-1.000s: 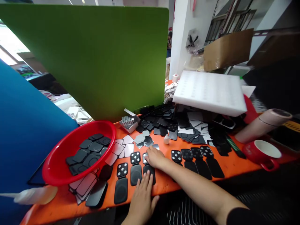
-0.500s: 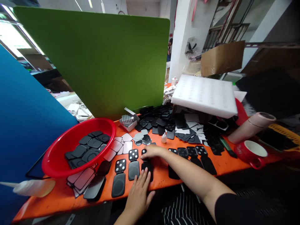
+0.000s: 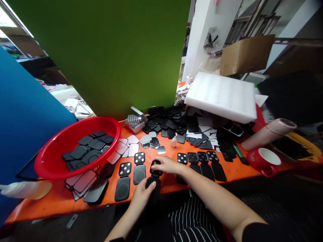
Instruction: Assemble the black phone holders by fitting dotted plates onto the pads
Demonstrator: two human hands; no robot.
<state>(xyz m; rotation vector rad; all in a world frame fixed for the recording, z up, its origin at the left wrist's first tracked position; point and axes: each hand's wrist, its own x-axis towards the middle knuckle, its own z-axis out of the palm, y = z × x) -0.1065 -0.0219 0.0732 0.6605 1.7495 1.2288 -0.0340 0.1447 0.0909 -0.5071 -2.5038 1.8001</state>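
Observation:
A black two-panel hinged piece (image 3: 155,187), its upper square dotted with white, lies at the table's front edge between my hands. My left hand (image 3: 141,196) grips the lower panel, thumb on top and fingers underneath out of sight. At the upper square, my right hand (image 3: 167,165) is closed, its fingers partly covering the dots. To the left lie two similar unfolded pieces, a nearer one (image 3: 122,189) and a farther one (image 3: 139,174). Several more unfolded pieces (image 3: 218,171) form a row right of my right hand, partly behind the forearm.
A red basin (image 3: 40,164) of black panels stands left, near a glue bottle (image 3: 27,190). Behind are a small dropper bottle (image 3: 174,141), loose mirror-like plates (image 3: 133,150) and piled black parts (image 3: 171,124). A red mug (image 3: 259,161) and pink flask (image 3: 268,135) stand right.
My left hand has gone from lying flat with spread fingers to gripping the lower panel. The right hand stays at the dotted square. The camera view has tilted down.

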